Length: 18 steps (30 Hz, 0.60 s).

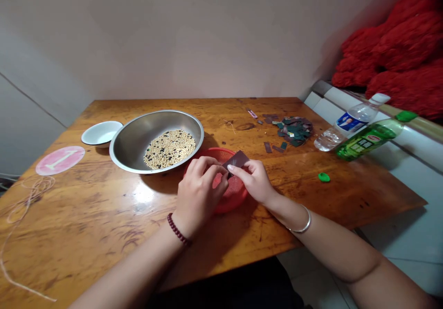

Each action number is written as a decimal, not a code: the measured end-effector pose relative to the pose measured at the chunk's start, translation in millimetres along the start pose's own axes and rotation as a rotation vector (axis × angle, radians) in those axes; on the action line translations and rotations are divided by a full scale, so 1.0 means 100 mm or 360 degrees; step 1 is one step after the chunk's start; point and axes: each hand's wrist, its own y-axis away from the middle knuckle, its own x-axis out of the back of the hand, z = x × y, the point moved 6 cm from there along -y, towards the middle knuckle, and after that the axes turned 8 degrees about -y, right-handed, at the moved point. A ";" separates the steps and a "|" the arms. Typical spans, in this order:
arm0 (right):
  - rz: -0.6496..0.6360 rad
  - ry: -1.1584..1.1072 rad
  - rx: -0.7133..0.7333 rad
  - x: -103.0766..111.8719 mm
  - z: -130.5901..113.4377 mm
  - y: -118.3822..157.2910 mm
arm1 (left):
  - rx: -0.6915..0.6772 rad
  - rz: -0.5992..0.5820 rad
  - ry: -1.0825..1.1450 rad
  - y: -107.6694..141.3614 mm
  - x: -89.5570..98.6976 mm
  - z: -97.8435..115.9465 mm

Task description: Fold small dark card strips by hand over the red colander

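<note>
Over a red plastic mesh basket (238,202), my right hand (254,179) pinches a dark brown flat rectangular piece (238,159), its thumb lying on top. My left hand (204,184) is closed at the near left edge of that piece, thumb and forefinger pressed together. What sits between its fingertips is too small and too hidden to name. Both hands cover much of the basket. Just beyond my left hand stands a wide steel basin (121,154) with pale round beads or beans and some dark ones (171,149) inside.
A white bowl (102,133), a pink disc marked 1 (60,160) and loose string (26,212) lie left. Right are a pile of dark green and brown flat pieces (294,131), a small cutter (252,113), a green cap (324,177) and two bottles (356,119) (372,138).
</note>
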 end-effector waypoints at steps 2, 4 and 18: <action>0.0001 -0.0007 0.0003 0.00 0.00 0.00 | 0.0008 -0.0004 0.0004 0.01 0.00 0.00; -0.0001 -0.0002 0.0010 0.00 -0.01 0.00 | 0.0014 -0.0011 -0.0001 0.01 0.00 0.00; 0.0006 -0.0003 0.0017 -0.01 -0.02 0.01 | 0.0014 -0.0005 -0.0066 -0.02 0.03 -0.01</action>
